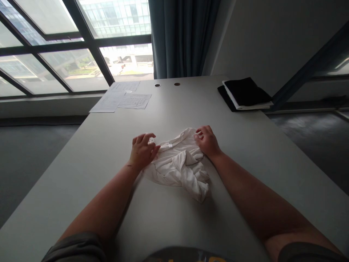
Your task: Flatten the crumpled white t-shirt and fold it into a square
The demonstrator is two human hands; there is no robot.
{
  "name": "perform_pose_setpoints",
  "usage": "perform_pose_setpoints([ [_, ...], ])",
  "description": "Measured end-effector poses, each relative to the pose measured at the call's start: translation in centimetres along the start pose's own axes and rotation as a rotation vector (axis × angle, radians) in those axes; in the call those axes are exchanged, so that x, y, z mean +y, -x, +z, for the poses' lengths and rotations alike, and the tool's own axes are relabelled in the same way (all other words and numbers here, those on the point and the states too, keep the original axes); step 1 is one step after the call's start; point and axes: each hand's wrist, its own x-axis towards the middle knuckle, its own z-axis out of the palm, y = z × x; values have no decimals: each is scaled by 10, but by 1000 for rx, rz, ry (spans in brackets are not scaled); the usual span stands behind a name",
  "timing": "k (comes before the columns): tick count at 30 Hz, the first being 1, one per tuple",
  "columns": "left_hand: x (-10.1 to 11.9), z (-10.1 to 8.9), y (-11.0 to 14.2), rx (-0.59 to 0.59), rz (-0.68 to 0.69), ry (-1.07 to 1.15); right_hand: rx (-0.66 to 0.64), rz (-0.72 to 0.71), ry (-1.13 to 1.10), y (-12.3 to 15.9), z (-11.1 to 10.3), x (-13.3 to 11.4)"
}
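A crumpled white garment lies on the pale table in front of me. Its upper edge is drawn out between my hands, with a small white label near the middle of that edge. The lower part is bunched and twisted, trailing to the lower right. My left hand grips the garment's upper left corner with curled fingers, partly covering the fabric there. At the upper right corner, my right hand pinches the cloth between thumb and bent fingers.
Several printed paper sheets lie at the table's far left. Black folded items with white layers rest at the far right. Two round cable holes sit near the back edge. Behind are windows and a blue curtain.
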Motion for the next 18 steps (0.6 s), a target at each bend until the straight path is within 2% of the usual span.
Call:
perform_pose_setpoints([
  [3,0,5,-3,-174,34,52,-271,-171,76,2,-1,-9],
  [6,-2,12,-5,-230,-31,39,-420,-206,157,5,-1,-15],
  [11,-6,17,-3,-244,-212,-32,-417,-161,265,6,3,-15],
  [18,-3,16,-3,-209,-323,-101,-390,-151,291,5,5,-11],
])
